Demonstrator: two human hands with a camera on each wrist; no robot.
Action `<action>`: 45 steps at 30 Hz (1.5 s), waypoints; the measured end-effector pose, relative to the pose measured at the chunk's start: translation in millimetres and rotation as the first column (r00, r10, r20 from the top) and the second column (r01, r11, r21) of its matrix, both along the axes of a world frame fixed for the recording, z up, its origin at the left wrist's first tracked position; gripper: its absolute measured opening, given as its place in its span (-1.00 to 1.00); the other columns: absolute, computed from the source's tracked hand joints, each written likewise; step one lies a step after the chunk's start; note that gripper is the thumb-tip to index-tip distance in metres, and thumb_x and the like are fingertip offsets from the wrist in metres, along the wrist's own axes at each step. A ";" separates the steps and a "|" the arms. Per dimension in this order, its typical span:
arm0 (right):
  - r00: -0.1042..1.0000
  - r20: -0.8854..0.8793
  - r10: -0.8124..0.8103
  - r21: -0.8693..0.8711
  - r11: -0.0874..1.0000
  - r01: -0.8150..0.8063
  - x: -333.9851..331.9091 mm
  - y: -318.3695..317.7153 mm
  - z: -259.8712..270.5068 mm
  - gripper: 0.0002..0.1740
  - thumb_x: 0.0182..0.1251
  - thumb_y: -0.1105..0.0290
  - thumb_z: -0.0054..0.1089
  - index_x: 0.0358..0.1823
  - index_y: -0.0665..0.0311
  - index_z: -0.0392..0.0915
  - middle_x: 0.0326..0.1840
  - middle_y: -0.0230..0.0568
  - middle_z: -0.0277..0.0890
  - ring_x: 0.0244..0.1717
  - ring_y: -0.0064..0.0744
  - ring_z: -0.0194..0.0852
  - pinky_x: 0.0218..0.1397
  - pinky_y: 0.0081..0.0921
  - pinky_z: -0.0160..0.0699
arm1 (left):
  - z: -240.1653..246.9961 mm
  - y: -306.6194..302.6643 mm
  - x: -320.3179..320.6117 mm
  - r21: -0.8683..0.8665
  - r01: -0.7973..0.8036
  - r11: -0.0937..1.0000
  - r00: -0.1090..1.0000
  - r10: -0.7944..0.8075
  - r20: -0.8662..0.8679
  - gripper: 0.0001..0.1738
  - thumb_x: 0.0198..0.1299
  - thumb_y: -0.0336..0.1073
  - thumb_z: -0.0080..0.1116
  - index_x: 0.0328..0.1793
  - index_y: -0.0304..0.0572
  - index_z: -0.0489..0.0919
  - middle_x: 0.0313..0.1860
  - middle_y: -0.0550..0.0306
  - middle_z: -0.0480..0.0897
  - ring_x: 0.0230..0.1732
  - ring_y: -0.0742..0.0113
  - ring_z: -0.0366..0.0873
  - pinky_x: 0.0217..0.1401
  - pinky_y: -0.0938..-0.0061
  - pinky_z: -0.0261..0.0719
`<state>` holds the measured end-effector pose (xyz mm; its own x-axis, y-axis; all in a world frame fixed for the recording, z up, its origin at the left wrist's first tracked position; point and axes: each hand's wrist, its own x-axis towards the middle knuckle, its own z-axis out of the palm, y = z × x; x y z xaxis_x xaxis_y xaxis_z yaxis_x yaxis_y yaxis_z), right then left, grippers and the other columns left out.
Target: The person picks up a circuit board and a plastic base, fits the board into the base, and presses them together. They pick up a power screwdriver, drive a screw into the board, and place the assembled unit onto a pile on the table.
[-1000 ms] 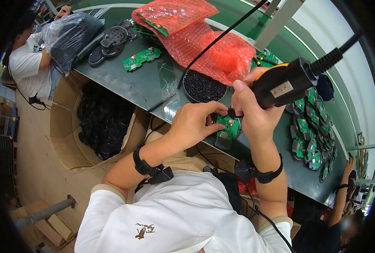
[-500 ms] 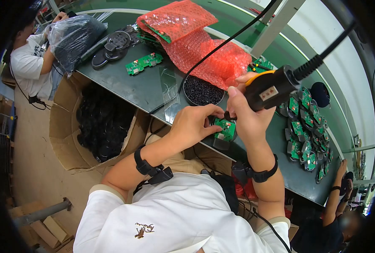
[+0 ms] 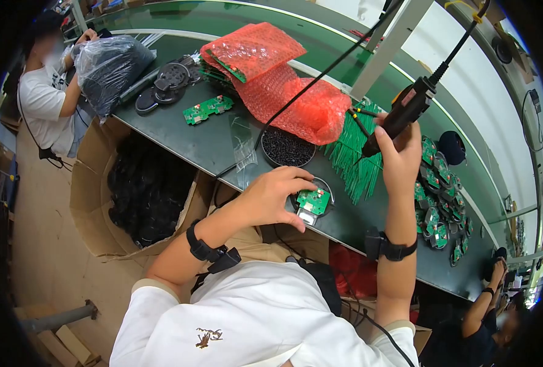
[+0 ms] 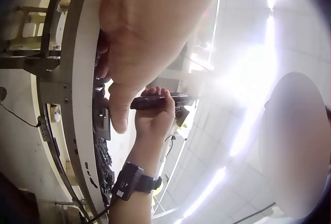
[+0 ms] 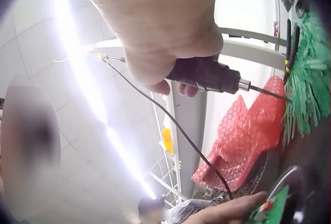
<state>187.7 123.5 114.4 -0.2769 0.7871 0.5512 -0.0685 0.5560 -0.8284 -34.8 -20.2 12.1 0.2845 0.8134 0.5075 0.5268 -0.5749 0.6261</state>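
My left hand (image 3: 271,197) lies beside a green circuit board (image 3: 313,200) set in a dark round housing near the table's front edge. Its thumb and fingers are spread apart at the left side of that piece, fingertips right at the board's edge. My right hand (image 3: 401,160) grips a black electric screwdriver (image 3: 406,110), whose cord runs upward. The thin bit (image 5: 266,92) points down over a heap of green strips (image 3: 352,164), to the right of the board. In the left wrist view, the screwdriver (image 4: 155,101) shows beyond my left thumb.
Behind the board stands a round dish (image 3: 288,148) of small black pieces. Red bubble wrap (image 3: 308,110) and a loose green board (image 3: 208,110) lie farther back. Assembled boards (image 3: 433,202) pile up at right. A cardboard box (image 3: 88,211) of black parts stands at left.
The screwdriver and my right hand have moved off the board, to the right and back, uncovering the green strips. My left thumb and fingers have spread apart at the board.
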 end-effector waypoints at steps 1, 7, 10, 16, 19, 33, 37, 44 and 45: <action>0.960 0.121 -0.252 0.187 0.956 0.227 6.9 -4.9 -1.4 -0.44 0.37 0.49 0.42 0.37 0.39 0.45 0.00 -0.16 0.71 0.01 -0.41 0.65 0.10 -0.37 0.64 | 2.1 -0.8 -2.0 -0.005 0.021 1.000 0.999 -0.021 -0.028 -0.08 -0.27 0.04 0.74 0.31 -0.12 0.71 0.37 -0.06 0.64 0.32 -0.10 0.60 0.36 0.11 0.59; 0.752 0.658 0.036 0.095 0.987 -0.130 41.4 -75.9 -12.5 -0.41 0.18 0.47 0.55 0.28 0.24 0.62 0.17 -0.14 0.65 0.11 -0.25 0.66 0.00 -0.33 0.70 | 5.7 -5.0 5.2 -0.102 -0.041 0.994 0.999 0.038 -0.029 -0.11 -0.19 0.09 0.73 0.32 -0.09 0.73 0.35 -0.07 0.66 0.33 -0.10 0.59 0.37 0.12 0.57; 0.735 0.661 -0.149 0.348 0.929 -0.126 22.1 -100.5 -34.0 -0.51 0.11 0.44 0.63 0.12 0.22 0.72 -0.01 -0.16 0.69 0.10 -0.13 0.67 0.02 -0.22 0.72 | 8.8 -1.7 10.7 -0.156 -0.094 0.983 0.993 0.104 0.054 -0.17 -0.13 0.09 0.71 0.30 -0.09 0.75 0.25 -0.07 0.71 0.28 -0.09 0.61 0.36 0.14 0.57; 0.884 0.450 -0.129 0.179 0.982 0.053 21.1 -99.5 -56.3 -0.69 0.15 0.63 0.53 -0.05 0.30 0.77 -0.09 -0.12 0.69 -0.11 -0.25 0.73 -0.11 -0.38 0.76 | 28.8 -10.4 19.1 -0.110 -0.185 0.977 0.977 0.195 0.084 -0.43 -0.02 -0.12 0.67 0.15 -0.09 0.81 0.04 0.03 0.76 0.05 0.00 0.66 0.20 0.20 0.60; 0.919 0.384 -0.092 0.205 0.979 0.012 19.5 -99.6 -55.3 -0.69 0.16 0.65 0.52 -0.04 0.33 0.76 -0.13 -0.10 0.69 -0.21 -0.32 0.72 -0.19 -0.48 0.74 | 38.1 -16.9 22.6 -0.082 -0.223 0.971 0.968 0.231 0.100 -0.58 0.02 -0.29 0.61 0.07 -0.10 0.84 -0.07 0.08 0.77 -0.02 0.04 0.66 0.11 0.23 0.61; 0.920 0.377 -0.104 0.219 0.976 0.021 22.8 -106.9 -49.6 -0.69 0.16 0.62 0.55 -0.04 0.31 0.77 -0.14 -0.13 0.68 -0.24 -0.32 0.71 -0.21 -0.46 0.71 | 42.2 -24.2 29.9 0.041 -0.267 0.963 0.961 0.263 0.090 -0.63 0.01 -0.39 0.56 0.01 -0.10 0.85 -0.28 0.08 0.70 -0.21 0.06 0.62 -0.12 0.23 0.56; 0.909 0.403 -0.108 0.138 0.989 0.057 24.6 -110.3 -45.0 -0.62 0.13 0.62 0.56 0.02 0.29 0.76 -0.17 -0.14 0.67 -0.25 -0.31 0.70 -0.21 -0.44 0.71 | 33.3 -19.7 29.1 0.071 -0.236 0.969 0.969 0.230 0.091 -0.62 0.01 -0.36 0.57 0.02 -0.19 0.80 -0.28 0.03 0.65 -0.21 0.01 0.59 -0.17 0.17 0.55; 0.890 0.404 -0.211 0.121 0.977 0.177 98.3 -101.8 25.1 -0.72 0.16 0.61 0.56 -0.08 0.37 0.76 -0.19 -0.16 0.75 -0.21 -0.35 0.77 -0.13 -0.48 0.74 | 31.8 -10.9 24.5 -0.200 -0.065 0.978 0.978 0.102 0.181 -0.51 0.10 -0.46 0.57 0.21 -0.16 0.76 -0.17 0.07 0.76 -0.35 0.28 0.65 -0.24 0.40 0.62; 0.899 0.353 -0.259 0.071 0.965 0.251 117.0 -97.0 31.9 -0.75 0.19 0.64 0.51 -0.08 0.39 0.75 -0.18 -0.21 0.76 -0.18 -0.43 0.78 -0.10 -0.51 0.74 | 26.8 -7.5 21.6 -0.188 -0.054 0.981 0.980 0.088 0.180 -0.51 0.10 -0.46 0.57 0.21 -0.16 0.76 -0.17 0.07 0.76 -0.35 0.28 0.65 -0.24 0.40 0.62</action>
